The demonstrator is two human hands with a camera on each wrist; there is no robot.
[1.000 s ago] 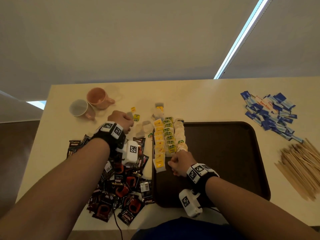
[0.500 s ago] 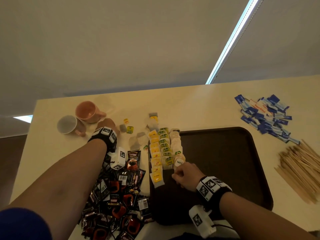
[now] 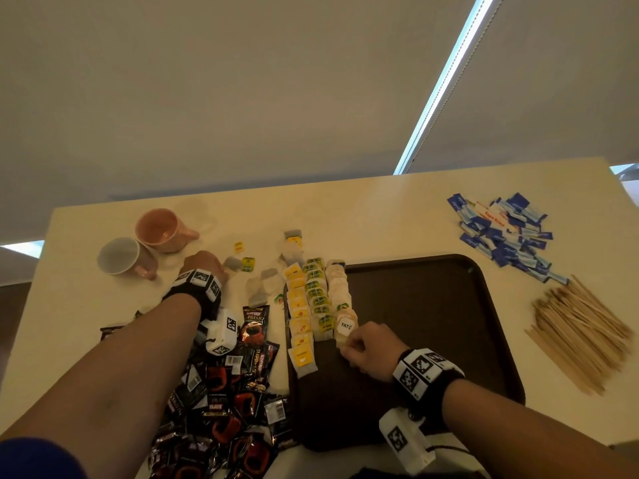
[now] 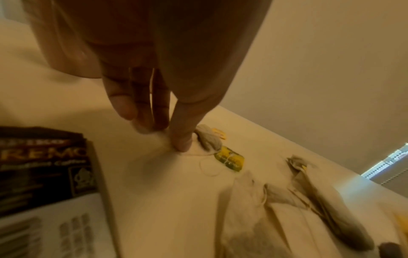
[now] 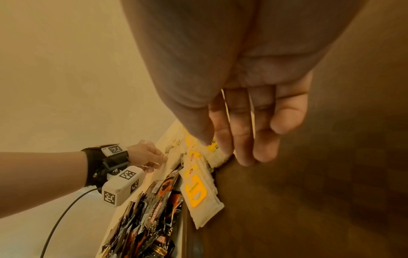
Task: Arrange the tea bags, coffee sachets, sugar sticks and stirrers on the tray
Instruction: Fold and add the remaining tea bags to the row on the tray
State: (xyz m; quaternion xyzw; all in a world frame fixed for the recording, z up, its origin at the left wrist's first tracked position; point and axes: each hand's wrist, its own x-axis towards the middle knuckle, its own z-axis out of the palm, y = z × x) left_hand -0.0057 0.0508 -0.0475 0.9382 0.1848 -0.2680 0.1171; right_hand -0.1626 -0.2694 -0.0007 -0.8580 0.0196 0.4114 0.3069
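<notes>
Three columns of tea bags (image 3: 316, 299) lie on the left part of the dark brown tray (image 3: 432, 323). My right hand (image 3: 347, 344) pinches the nearest tea bag of the third column (image 3: 345, 326), thumb and forefinger together on it (image 5: 215, 144). My left hand (image 3: 221, 267) is on the table left of the tray, thumb and fingertips (image 4: 163, 134) closed on the edge of a loose grey tea bag (image 4: 207, 137) with a green-yellow tag (image 4: 229, 158). Coffee sachets (image 3: 221, 402) are piled at the near left, sugar sticks (image 3: 505, 233) at the far right, stirrers (image 3: 581, 330) right of the tray.
A pink mug (image 3: 162, 229) and a white mug (image 3: 121, 257) lie on their sides at the far left. More loose tea bags (image 3: 266, 285) lie between my left hand and the tray. The right part of the tray is bare.
A tea bag with a white tag now lies at the near end of the third column under my right hand. My left hand has stayed by the loose grey tea bag.
</notes>
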